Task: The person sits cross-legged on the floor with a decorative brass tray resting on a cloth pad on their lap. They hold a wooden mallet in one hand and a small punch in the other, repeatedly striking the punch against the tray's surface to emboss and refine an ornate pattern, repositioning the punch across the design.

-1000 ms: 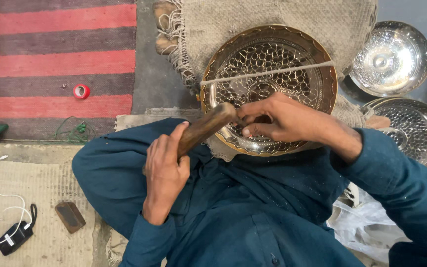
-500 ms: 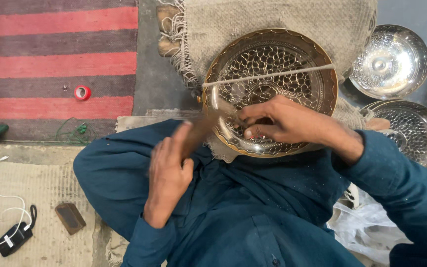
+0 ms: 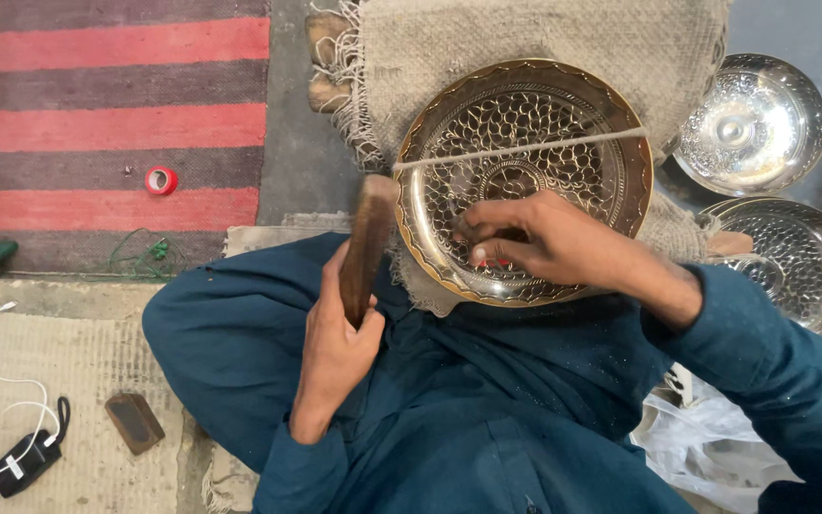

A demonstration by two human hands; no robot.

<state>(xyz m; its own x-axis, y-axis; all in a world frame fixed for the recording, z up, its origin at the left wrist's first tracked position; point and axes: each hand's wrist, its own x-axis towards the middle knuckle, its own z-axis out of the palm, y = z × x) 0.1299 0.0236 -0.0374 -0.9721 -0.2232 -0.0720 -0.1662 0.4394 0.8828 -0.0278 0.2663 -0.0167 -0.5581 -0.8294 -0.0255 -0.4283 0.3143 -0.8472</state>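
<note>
Most of bowl [image 3: 525, 181] already pierced with lattice, left hand [image 3: 335, 347] gripping mallet [image 3: 365, 243] raised, right hand [image 3: 544, 243] pinching small tool at near rim, likely unfinished.

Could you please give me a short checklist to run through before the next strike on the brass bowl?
1. Left hand grips the wooden mallet firmly: ok.
2. Right hand steadies a tool inside the brass bowl: ok; the tool tip is hidden.
3. Bowl rests on the burlap cloth: ok.
4. String lies taut across the bowl: ok.
5. Right fingers clear of the mallet's path: cannot tell.
6. Silver bowls lie apart from the work: ok.
</note>
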